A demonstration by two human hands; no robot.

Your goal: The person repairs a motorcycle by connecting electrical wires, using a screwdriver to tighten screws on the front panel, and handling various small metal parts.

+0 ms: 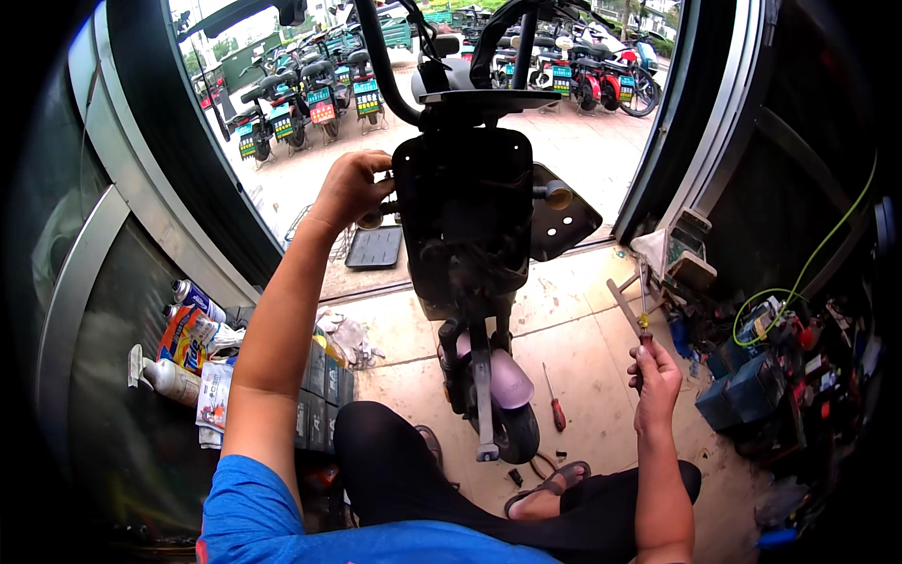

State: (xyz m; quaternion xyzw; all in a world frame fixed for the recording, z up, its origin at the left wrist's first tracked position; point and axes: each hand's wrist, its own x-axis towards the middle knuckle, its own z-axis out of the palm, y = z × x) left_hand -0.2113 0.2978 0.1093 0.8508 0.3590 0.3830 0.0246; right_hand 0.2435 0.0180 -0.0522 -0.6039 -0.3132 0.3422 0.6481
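Note:
Ahead of me stands a partly stripped electric scooter with a dark front panel [462,202]. My left hand [353,191] is at the panel's upper left edge, fingers curled together just above a round turn signal [370,219]; what lies between the fingertips is hidden. On the right, my right hand [653,381] holds a screwdriver [645,333] by its red and yellow handle, shaft pointing up and away from the scooter. A second turn signal [558,195] sticks out on the panel's right side. Below are the front wheel [518,434] and a pale pinkish fender [508,380].
Another red-handled screwdriver [558,414] lies on the tiles right of the wheel. Beyond the doorway is a dark tray [373,248], with parked scooters [319,94] farther out. Bottles [174,381] and battery blocks [319,395] crowd the left; tools and a blue-grey box [742,399] clutter the right.

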